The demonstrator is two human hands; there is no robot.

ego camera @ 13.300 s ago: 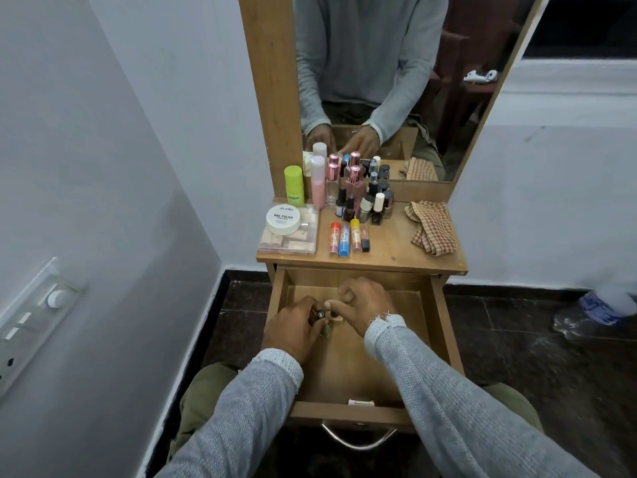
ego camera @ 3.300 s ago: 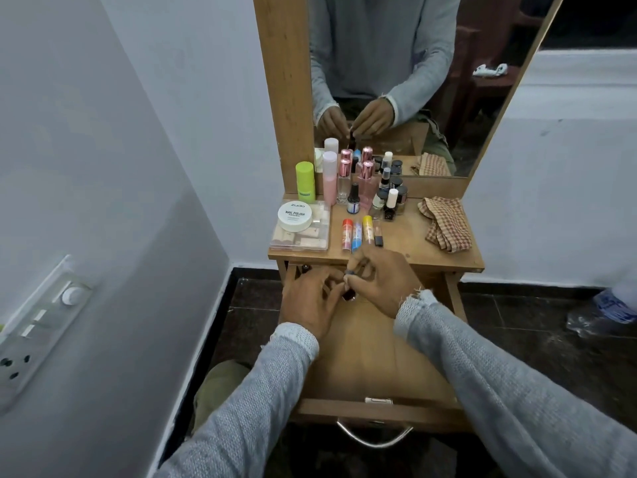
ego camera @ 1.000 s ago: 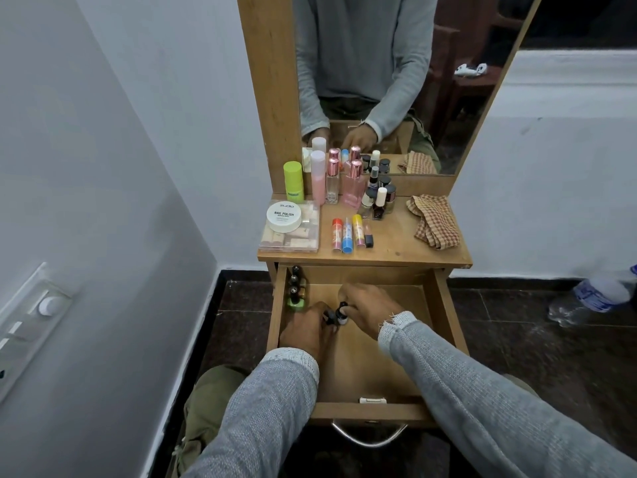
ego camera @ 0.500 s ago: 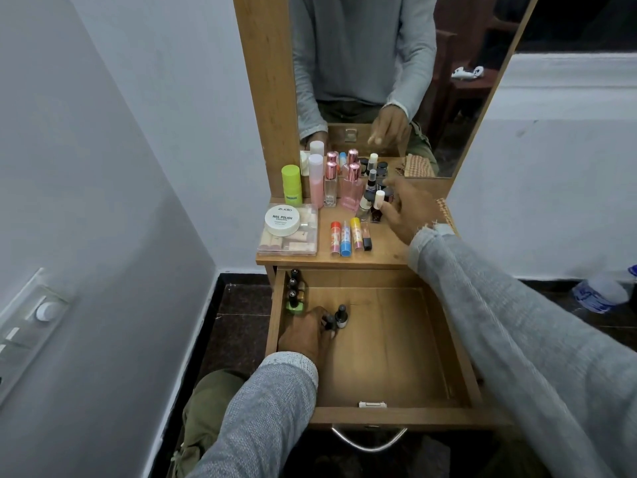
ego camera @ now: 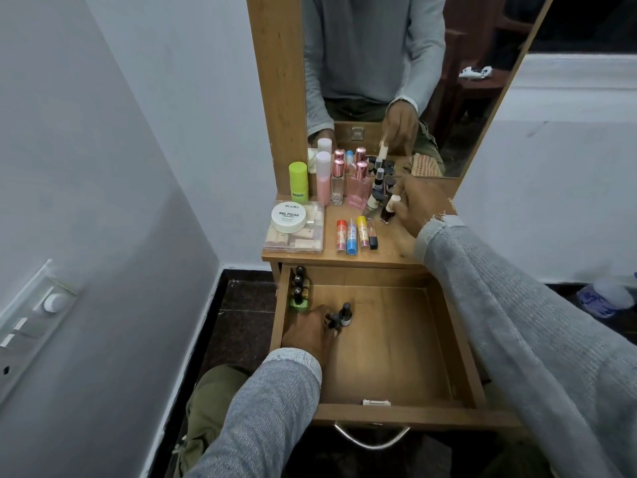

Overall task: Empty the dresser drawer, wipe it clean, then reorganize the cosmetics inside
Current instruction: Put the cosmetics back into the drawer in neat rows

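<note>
Under the left hand point(ego camera: 312, 334) the drawer point(ego camera: 389, 343) is matt, smooth light wood with a curved shiny metal handle point(ego camera: 372, 438). Both sleeves point(ego camera: 517, 339) are coarse grey knit cloth, frayed at the cuffs. Left of the right hand point(ego camera: 418, 205) stand glossy glass bottles point(ego camera: 358, 188) with metallic pink caps, and a clear plastic box point(ego camera: 296, 232).

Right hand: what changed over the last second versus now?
The right hand left the drawer, rose to the dresser top and closed on a white-capped nail polish bottle. The left hand stayed in the drawer on the two dark bottles. The row of bottles along the drawer's left wall is unchanged.
</note>
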